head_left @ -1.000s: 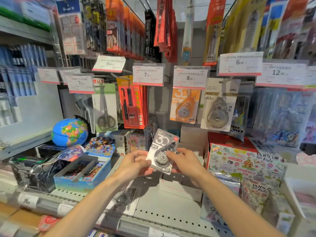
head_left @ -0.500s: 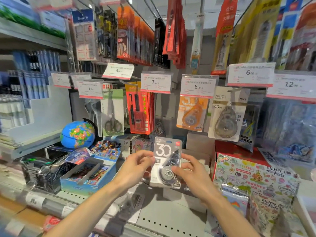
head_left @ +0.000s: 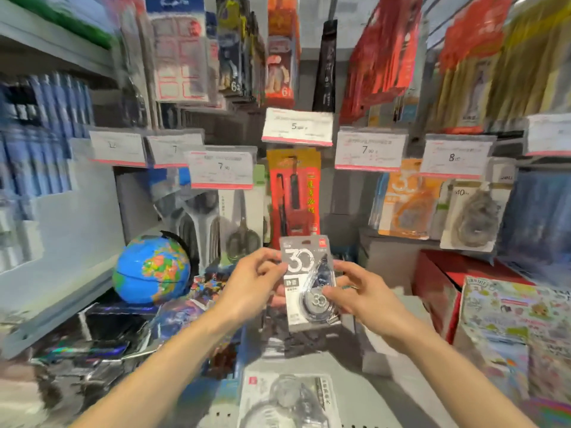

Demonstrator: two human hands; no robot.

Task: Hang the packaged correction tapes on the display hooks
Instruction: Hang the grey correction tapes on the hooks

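Several price tags (head_left: 297,126) front the hook rows; below them a globe (head_left: 151,270) sits left. Both hands — left hand (head_left: 247,284), right hand (head_left: 360,293) — grip one packaged correction tape (head_left: 304,273) upright, centre, below a red hanging pack (head_left: 293,196).

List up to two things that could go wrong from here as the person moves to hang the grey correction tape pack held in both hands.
1. The grey pack is pinched only at its edges by the left hand and right hand; it could slip.
2. Similar orange pack and clear pack hang nearby, so it might go on the wrong hook.
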